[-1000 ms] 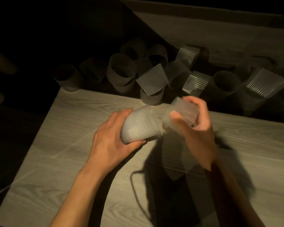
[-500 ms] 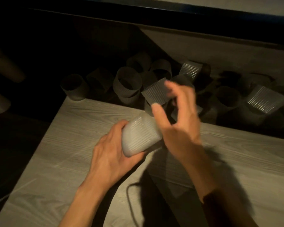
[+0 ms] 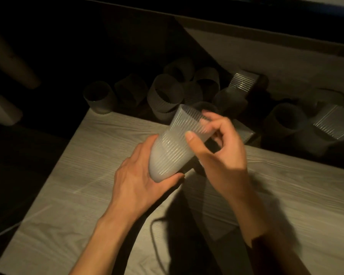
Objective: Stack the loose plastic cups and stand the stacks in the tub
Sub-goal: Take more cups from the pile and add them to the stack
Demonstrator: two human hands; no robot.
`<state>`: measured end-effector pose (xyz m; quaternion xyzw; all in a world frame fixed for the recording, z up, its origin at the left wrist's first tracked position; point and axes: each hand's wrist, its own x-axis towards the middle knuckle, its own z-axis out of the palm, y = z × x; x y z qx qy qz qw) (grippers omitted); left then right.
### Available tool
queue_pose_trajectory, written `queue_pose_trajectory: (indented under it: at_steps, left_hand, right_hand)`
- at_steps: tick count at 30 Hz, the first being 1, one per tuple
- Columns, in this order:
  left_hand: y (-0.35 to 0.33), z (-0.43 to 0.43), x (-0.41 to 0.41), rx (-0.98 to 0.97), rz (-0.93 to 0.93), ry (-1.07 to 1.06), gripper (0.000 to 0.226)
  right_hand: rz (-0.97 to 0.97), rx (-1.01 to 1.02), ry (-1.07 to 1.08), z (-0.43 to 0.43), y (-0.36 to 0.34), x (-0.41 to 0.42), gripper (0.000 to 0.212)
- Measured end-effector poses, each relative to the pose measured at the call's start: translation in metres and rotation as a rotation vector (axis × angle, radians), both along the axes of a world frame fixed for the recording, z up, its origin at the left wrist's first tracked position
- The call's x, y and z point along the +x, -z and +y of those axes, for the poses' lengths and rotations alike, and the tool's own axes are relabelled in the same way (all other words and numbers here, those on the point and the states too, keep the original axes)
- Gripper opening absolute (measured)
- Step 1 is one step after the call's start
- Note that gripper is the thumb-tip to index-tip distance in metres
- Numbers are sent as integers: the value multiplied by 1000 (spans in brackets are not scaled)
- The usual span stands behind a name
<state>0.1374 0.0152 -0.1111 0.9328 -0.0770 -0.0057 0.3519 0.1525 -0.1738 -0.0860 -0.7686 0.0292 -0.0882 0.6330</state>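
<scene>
Above the counter, the left hand grips the stack by its base while the right hand pinches the top cup, half-nested, mouth tilted far-right.

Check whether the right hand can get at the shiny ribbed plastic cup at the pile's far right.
Probably not yet: the right hand pinches the top cup of the translucent ribbed stack in the left hand. Once freed, nothing visible blocks its way to the shiny cup.
</scene>
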Motion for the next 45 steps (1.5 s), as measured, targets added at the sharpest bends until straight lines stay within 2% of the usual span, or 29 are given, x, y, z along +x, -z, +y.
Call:
queue_pose_trajectory:
  at_steps: [3,8,10,11,13,15,17,19,20,22,26,30,32,34,36,40,45]
  left_hand:
    - [2,1,0,8,-1,-9,94]
    - [2,-7,4,9,8,-1,96]
    - [1,-11,7,6,14,-11,96]
    - [0,-13,8,4,18,-4,96]
    - [-1,-17,9,-6,33,23,95]
    - [-2,-22,10,-14,47,63,93]
    - [-2,-28,12,-18,49,91,92]
    - [-1,-34,13,-20,44,98,92]
    - [-1,-38,13,-18,39,103,92]
    - [-1,-43,14,-8,30,117,93]
    - [0,-50,15,9,33,149,93]
    - [-1,-55,17,26,26,155,94]
    - [-2,-55,18,40,10,158,95]
    - [-2,-53,19,66,-16,159,95]
    - [-1,-52,21,95,-37,156,95]
    - [-1,-49,21,166,-96,227,90]
    - [-4,-43,19,84,-100,206,96]
  right_hand:
    - [-10,51,-50,0,11,-8,22]
    - [112,103,-218,-1,9,-14,38]
    - [123,51,-260,-4,9,-18,46]
    - [66,-52,-230,-7,9,-20,47]
    - [-116,-272,-21,-17,8,-21,43]
    - [-160,-262,329,-32,8,-17,37]
    - [16,-147,587,-52,15,-4,53]
    - [304,-170,649,-70,23,12,80]
    - [375,-237,624,-77,26,19,89]
    - [356,-327,544,-85,31,25,95]
    - [272,-473,417,-93,33,26,80]
    - [197,-349,386,-96,32,18,68]
    - [149,-221,376,-97,31,8,59]
    - [128,-62,256,-98,30,-2,52]
    - [142,22,89,-98,28,-6,55]
    - [227,1,-193,-94,17,-4,62]
    - [240,0,-258,-76,4,-7,63]
